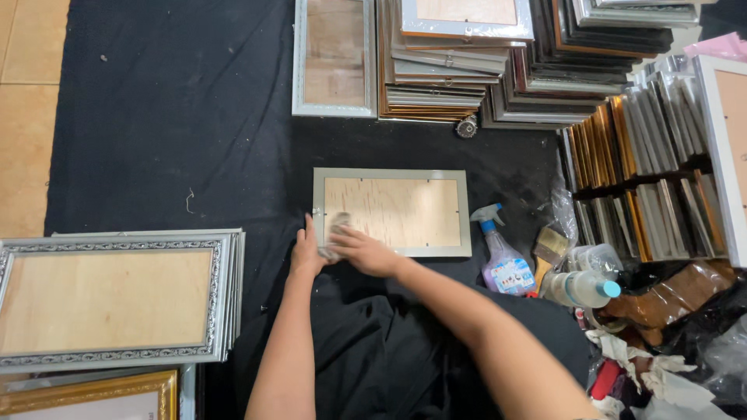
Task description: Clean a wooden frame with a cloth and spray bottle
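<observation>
Black cloth [171, 117] over tiled floor [27, 117], frame [393, 211], perhaps glazed

A picture frame [392, 211] lies flat on the cloth [171, 117] covering the floor, straight ahead of the person. Both hands meet at its near left corner — the left hand [306, 253] at the edge, the right hand [364, 250] on a rag [337, 232] on the glass. Just right of the frame stand a spray bottle [502, 257], a brush [549, 250] and a lying bottle [582, 288]. Behind it rise stacks of frames [498, 58] — another pile [117, 299] lies to the left.
</observation>
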